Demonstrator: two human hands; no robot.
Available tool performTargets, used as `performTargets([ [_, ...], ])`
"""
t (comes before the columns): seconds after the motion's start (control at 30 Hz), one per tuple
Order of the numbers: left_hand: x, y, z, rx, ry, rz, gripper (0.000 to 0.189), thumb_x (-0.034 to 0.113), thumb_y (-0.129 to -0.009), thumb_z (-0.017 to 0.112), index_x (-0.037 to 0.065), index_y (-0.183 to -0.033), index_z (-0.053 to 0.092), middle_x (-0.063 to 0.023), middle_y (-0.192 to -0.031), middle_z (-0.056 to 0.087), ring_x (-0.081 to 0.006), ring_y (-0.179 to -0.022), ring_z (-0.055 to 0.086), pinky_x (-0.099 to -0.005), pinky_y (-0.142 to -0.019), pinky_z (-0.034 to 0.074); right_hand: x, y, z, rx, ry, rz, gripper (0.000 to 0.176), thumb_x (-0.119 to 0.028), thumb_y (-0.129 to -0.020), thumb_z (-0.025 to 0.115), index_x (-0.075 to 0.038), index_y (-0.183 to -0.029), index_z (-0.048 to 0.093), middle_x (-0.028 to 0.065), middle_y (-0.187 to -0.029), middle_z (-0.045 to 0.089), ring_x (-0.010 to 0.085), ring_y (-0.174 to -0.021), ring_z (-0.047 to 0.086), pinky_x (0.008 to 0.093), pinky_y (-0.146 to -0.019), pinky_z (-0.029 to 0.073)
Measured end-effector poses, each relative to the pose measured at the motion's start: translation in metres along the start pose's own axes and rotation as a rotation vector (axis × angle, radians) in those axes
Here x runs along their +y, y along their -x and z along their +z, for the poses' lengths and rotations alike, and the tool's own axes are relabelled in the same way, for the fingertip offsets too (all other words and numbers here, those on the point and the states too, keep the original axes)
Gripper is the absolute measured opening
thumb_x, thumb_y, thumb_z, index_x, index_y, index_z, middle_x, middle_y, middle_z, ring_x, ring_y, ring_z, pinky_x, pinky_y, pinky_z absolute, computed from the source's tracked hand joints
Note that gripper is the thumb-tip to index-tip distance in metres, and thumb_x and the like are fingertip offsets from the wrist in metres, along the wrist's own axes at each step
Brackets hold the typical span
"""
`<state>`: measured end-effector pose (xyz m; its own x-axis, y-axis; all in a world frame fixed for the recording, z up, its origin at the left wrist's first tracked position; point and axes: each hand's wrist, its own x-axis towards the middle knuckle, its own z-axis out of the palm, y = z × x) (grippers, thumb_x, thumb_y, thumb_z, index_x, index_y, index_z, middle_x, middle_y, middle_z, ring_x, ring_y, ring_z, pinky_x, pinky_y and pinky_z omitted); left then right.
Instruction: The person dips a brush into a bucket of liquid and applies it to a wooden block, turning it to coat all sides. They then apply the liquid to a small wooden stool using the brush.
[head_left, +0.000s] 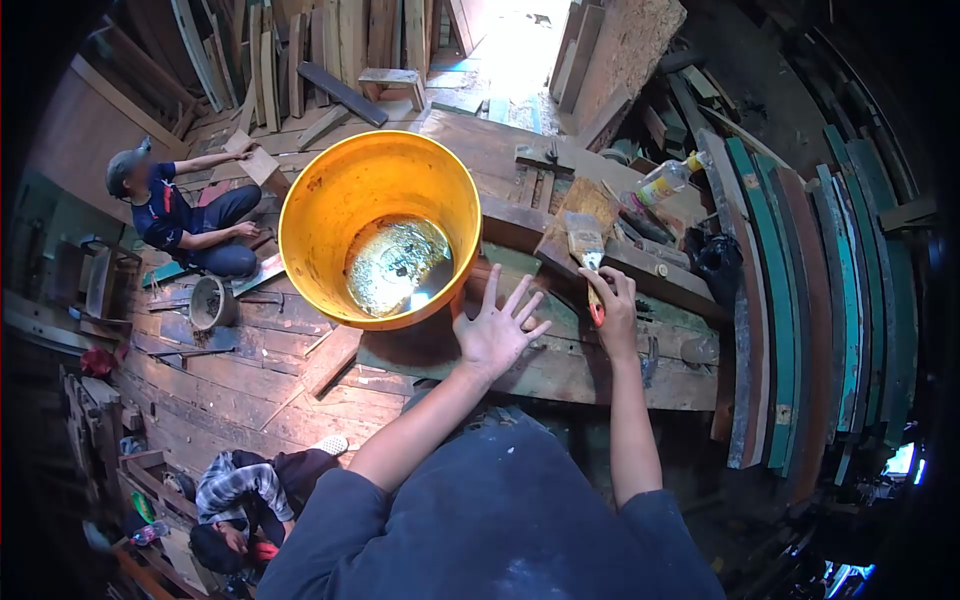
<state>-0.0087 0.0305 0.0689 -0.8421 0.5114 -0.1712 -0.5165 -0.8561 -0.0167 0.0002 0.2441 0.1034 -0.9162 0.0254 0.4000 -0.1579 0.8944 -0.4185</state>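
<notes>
My left hand (494,335) is spread palm up beside the lower right rim of a yellow bucket (330,190). Shiny liquid lies at the bucket's bottom. Nothing rests in that palm. My right hand (614,305) is closed around the handle of a paintbrush (585,240), whose pale, wide bristles point away from me over a wooden block (583,205). The brush handle's red end shows below my fingers. Both hands are above a wooden workbench (590,355).
A person in a cap (170,205) sits at the left near a small pail (211,303); another person (245,505) is at the lower left. A plastic bottle (665,182) lies at the bench's back. Long boards (775,300) stand at the right.
</notes>
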Motion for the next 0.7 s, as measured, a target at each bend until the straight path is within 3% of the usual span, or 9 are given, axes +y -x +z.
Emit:
performTargets([
  [0.1, 0.001, 0.0, 0.003, 0.045, 0.008, -0.011, 0.078, 0.079, -0.085, 0.022, 0.038, -0.151, 0.033, -0.0116, -0.162, 0.02, -0.0377, -0.148, 0.016, -0.0678, -0.113, 0.009, 0.001, 0.004, 0.0, -0.007, 0.027, -0.014, 0.058, 0.003, -0.072, 0.068, -0.02, -0.125, 0.066, 0.0089, -0.116, 0.057, 0.0315, -0.108, 0.053, 0.0419, -0.092, 0.047],
  [0.2, 0.002, -0.001, -0.004, 0.013, -0.003, -0.021, 0.079, 0.078, -0.084, 0.031, 0.037, -0.151, 0.033, -0.0118, -0.161, 0.021, -0.0372, -0.148, 0.016, -0.0662, -0.114, 0.009, 0.005, -0.003, 0.002, 0.097, -0.082, -0.008, 0.046, 0.002, -0.078, 0.069, -0.015, -0.121, 0.067, 0.0107, -0.114, 0.06, 0.032, -0.106, 0.056, 0.0413, -0.093, 0.048],
  [0.27, -0.001, -0.003, -0.006, 0.034, -0.032, -0.039, 0.082, 0.076, -0.081, 0.044, 0.035, -0.151, 0.033, -0.0121, -0.161, 0.02, -0.0361, -0.148, 0.016, -0.0646, -0.115, 0.011, 0.007, -0.012, -0.002, 0.183, -0.242, 0.066, 0.031, -0.001, -0.086, 0.067, -0.007, -0.117, 0.068, 0.0126, -0.11, 0.065, 0.0298, -0.105, 0.061, 0.0387, -0.095, 0.047],
  [0.4, -0.005, -0.004, -0.002, 0.062, -0.064, -0.076, 0.087, 0.073, -0.077, 0.053, 0.035, -0.152, 0.032, -0.0113, -0.159, 0.024, -0.0327, -0.148, 0.018, -0.0603, -0.115, 0.016, 0.023, -0.031, -0.005, 0.259, -0.484, 0.168, 0.026, -0.006, -0.088, 0.068, -0.003, -0.114, 0.068, 0.0118, -0.117, 0.067, 0.0235, -0.114, 0.062, 0.0341, -0.1, 0.044],
  [0.43, -0.005, -0.005, -0.001, 0.055, -0.069, -0.079, 0.087, 0.073, -0.077, 0.053, 0.035, -0.152, 0.032, -0.0113, -0.159, 0.024, -0.0327, -0.148, 0.018, -0.0603, -0.115, 0.016, 0.026, -0.035, -0.007, 0.267, -0.483, 0.165, 0.026, -0.006, -0.088, 0.068, -0.003, -0.114, 0.068, 0.0118, -0.117, 0.067, 0.0235, -0.114, 0.062, 0.0341, -0.1, 0.044],
  [0.53, -0.002, -0.007, 0.002, 0.073, -0.09, -0.079, 0.084, 0.07, -0.078, 0.053, 0.033, -0.151, 0.033, -0.0113, -0.16, 0.024, -0.0323, -0.148, 0.019, -0.0596, -0.115, 0.015, 0.044, -0.041, -0.01, 0.021, -0.516, 0.21, 0.03, -0.007, -0.086, 0.069, -0.004, -0.116, 0.067, 0.0113, -0.122, 0.067, 0.0219, -0.115, 0.062, 0.0344, -0.101, 0.044],
  [0.63, 0.003, -0.007, 0.001, 0.079, -0.054, -0.064, 0.08, 0.065, -0.081, 0.053, 0.03, -0.15, 0.036, -0.0115, -0.16, 0.024, -0.0326, -0.147, 0.02, -0.0591, -0.116, 0.015, 0.062, -0.039, -0.011, -0.023, -0.57, 0.201, 0.037, -0.007, -0.086, 0.069, -0.005, -0.123, 0.064, 0.0115, -0.124, 0.066, 0.0207, -0.116, 0.061, 0.0334, -0.103, 0.043],
  [0.67, 0.004, -0.006, 0.001, 0.083, -0.024, -0.045, 0.078, 0.063, -0.081, 0.053, 0.029, -0.149, 0.037, -0.0117, -0.16, 0.024, -0.0327, -0.147, 0.021, -0.0594, -0.116, 0.015, 0.069, -0.035, -0.011, 0.009, -0.577, 0.213, 0.046, -0.003, -0.085, 0.069, -0.006, -0.13, 0.059, 0.0111, -0.119, 0.067, 0.0188, -0.109, 0.063, 0.033, -0.095, 0.049],
  [0.7, 0.002, -0.006, 0.0, 0.087, 0.002, -0.047, 0.075, 0.062, -0.082, 0.053, 0.028, -0.148, 0.039, -0.0118, -0.16, 0.024, -0.0329, -0.147, 0.022, -0.0596, -0.116, 0.014, 0.071, -0.032, -0.01, 0.069, -0.575, 0.248, 0.046, -0.003, -0.085, 0.069, -0.006, -0.13, 0.059, 0.0111, -0.119, 0.067, 0.0188, -0.109, 0.063, 0.033, -0.095, 0.049],
])
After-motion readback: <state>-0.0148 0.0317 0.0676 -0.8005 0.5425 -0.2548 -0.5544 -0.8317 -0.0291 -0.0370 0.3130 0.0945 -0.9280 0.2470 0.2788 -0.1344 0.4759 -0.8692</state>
